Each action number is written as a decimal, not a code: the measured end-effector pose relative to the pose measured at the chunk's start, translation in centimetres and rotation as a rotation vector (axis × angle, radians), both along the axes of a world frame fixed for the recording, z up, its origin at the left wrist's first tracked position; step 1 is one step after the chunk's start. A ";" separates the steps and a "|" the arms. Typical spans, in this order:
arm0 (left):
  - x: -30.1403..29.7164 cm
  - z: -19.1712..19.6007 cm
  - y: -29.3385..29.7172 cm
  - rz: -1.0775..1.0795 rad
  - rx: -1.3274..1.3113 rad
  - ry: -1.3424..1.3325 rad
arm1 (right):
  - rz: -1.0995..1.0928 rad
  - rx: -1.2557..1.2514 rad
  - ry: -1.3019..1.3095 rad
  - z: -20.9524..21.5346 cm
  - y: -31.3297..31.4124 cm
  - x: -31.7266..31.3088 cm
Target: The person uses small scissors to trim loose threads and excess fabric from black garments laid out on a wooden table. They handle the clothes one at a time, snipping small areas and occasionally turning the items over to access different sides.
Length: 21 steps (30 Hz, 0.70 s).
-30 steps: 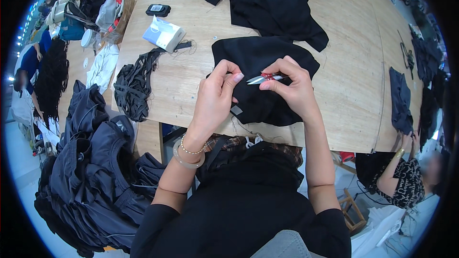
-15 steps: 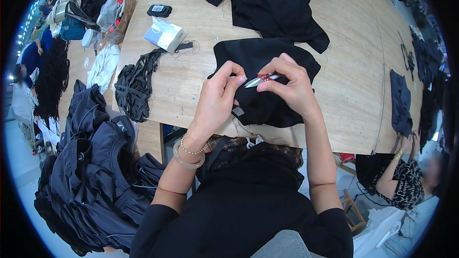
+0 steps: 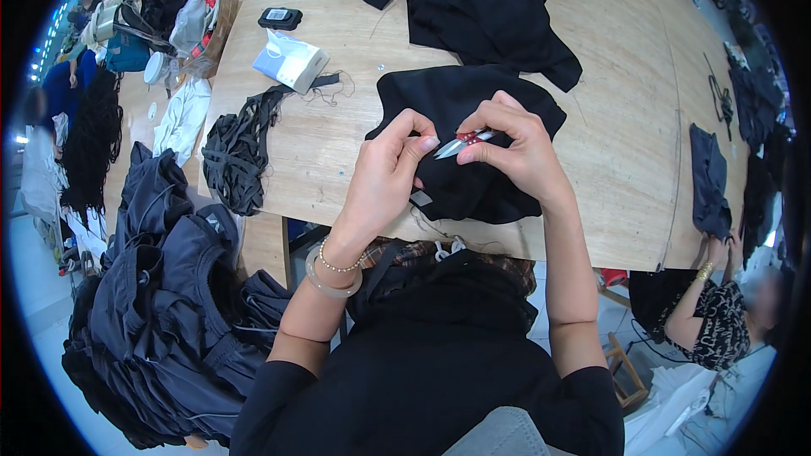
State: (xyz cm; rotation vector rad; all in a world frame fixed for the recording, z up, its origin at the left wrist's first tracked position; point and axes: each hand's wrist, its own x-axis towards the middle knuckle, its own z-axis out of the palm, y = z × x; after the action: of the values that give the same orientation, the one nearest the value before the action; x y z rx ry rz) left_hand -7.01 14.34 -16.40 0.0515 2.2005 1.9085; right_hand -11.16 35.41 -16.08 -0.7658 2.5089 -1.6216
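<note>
A black garment piece (image 3: 481, 190) lies on the table in front of me, a small grey label (image 3: 421, 198) at its near left edge. My left hand (image 3: 390, 171) is closed over its left side, thumb and forefinger pinched together on the cloth; any thread between the fingertips is too fine to make out. My right hand (image 3: 522, 152) grips small red-handled thread snips (image 3: 454, 148) between thumb and fingers. The blades point left, slightly apart, with their tips close to my left thumb.
More black garments (image 3: 490, 25) lie farther back. To the left are a tissue pack (image 3: 291, 61), a black device (image 3: 280, 19) and a bundle of dark strips (image 3: 238, 156). Dark garments (image 3: 177, 287) are heaped at lower left. Another person (image 3: 714, 321) handles dark cloth (image 3: 710, 181) at right.
The snips have turned slightly and their two blades now show apart. My right hand has shifted very little, and my left hand stays at the cloth.
</note>
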 end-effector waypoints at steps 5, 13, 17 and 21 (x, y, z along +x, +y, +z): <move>0.2 -0.1 0.1 -0.006 0.002 -0.008 | 0.010 -0.014 -0.020 -0.1 0.2 0.0; 0.1 0.3 -0.1 0.027 0.405 -0.105 | -0.173 -0.246 -0.189 -0.4 0.6 0.6; 0.4 1.0 0.5 0.028 0.525 -0.109 | -0.126 -0.210 -0.044 0.7 -0.8 1.2; 0.3 0.4 0.2 -0.009 0.470 -0.066 | -0.115 0.045 0.291 0.1 -2.5 1.8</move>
State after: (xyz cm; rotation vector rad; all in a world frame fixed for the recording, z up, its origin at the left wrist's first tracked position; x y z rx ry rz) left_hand -6.75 14.56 -16.04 0.0735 1.6639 2.3404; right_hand -9.32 32.87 -15.95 -0.9302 2.8267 -1.5818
